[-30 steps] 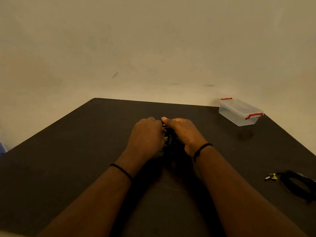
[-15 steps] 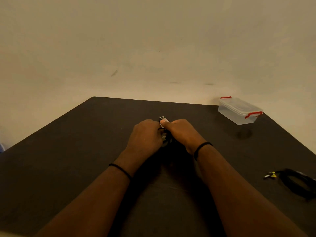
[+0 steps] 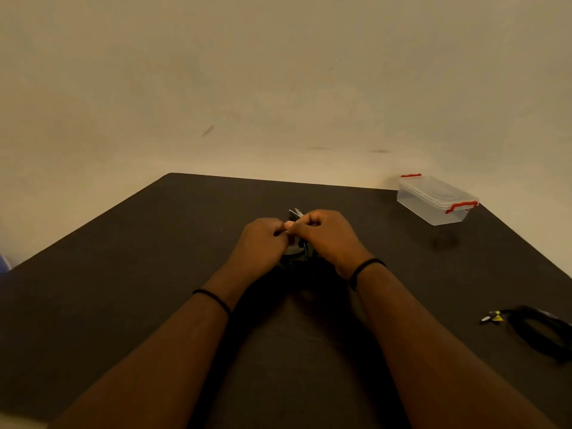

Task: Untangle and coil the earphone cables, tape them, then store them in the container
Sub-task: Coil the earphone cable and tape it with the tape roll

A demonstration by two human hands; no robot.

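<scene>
My left hand [image 3: 263, 243] and my right hand [image 3: 328, 239] meet at the middle of the dark table [image 3: 123, 274], fingers curled. Together they pinch a small black earphone cable bundle [image 3: 306, 253], mostly hidden between and under them. A small shiny pointed piece [image 3: 295, 212] sticks up just above the fingertips; what it is cannot be told. Something pale grey and rounded [image 3: 292, 250] shows below the left fingers. The clear container [image 3: 433, 199] with red latches stands shut at the far right.
A second coiled black cable [image 3: 538, 332] with a yellow-tagged plug [image 3: 494, 317] lies at the table's right edge. A plain wall rises behind the table. Each wrist wears a black band.
The hands stay together at the table's middle. The shiny pointed piece came into view above the fingertips, and the right thumb now lies across toward the left fingers.
</scene>
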